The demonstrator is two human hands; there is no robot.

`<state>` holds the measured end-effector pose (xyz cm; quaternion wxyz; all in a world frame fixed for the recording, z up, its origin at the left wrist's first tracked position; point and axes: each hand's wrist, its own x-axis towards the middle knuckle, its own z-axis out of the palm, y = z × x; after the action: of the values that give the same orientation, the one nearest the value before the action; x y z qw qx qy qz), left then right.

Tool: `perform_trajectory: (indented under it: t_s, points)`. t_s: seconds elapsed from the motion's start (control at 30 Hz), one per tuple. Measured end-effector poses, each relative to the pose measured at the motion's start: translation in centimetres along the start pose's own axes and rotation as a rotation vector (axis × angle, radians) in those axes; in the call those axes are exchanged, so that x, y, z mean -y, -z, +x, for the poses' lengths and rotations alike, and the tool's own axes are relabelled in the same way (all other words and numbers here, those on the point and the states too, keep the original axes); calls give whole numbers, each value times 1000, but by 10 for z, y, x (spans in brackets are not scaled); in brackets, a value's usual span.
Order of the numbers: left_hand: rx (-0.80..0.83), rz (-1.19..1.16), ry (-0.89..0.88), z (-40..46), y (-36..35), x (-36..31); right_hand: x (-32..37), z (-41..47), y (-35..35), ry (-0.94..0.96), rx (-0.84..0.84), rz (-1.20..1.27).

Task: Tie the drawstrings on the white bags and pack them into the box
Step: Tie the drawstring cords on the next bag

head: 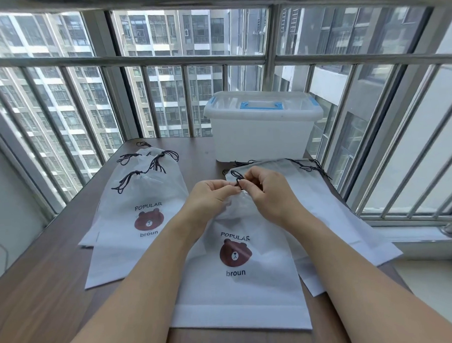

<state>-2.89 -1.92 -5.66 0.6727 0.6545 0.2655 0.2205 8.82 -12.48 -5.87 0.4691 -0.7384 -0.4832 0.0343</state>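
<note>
Both hands meet at frame centre: the left hand [210, 195] and right hand [266, 193] each pinch the dark drawstring [237, 178] at the gathered mouth of the white bag [240, 282], whose long axis runs down toward the viewer. The lidded box [263, 133] stands straight beyond the grip, slightly nearer the right hand.

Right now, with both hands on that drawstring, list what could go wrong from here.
1. The left hand and right hand pinch the dark drawstring at the gathered mouth of the front bag; a hard pull might tear the thin material.
2. The right pile of bags overhangs the table edge and could slide off.
3. The box has its lid on, so packing will probably stall until it is opened.
</note>
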Motion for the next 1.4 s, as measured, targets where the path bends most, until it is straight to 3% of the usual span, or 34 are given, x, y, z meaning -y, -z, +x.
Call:
perform_trajectory:
  t_s: [0.4, 0.63, 0.97, 1.13, 1.4]
  points:
    - [15, -164, 33, 1, 6, -1, -8, 4, -1, -175, 95, 289]
    - [-3, -176, 16, 4, 8, 1, -13, 4, -2, -94, 44, 90]
    - [128, -403, 118, 1, 9, -1, -11, 6, 3, -105, 91, 235]
    - [141, -208, 8, 1, 3, 2, -8, 3, 1, -116, 202, 292]
    - [-55, -13, -250, 0, -3, 2, -6, 2, 8, -182, 190, 494]
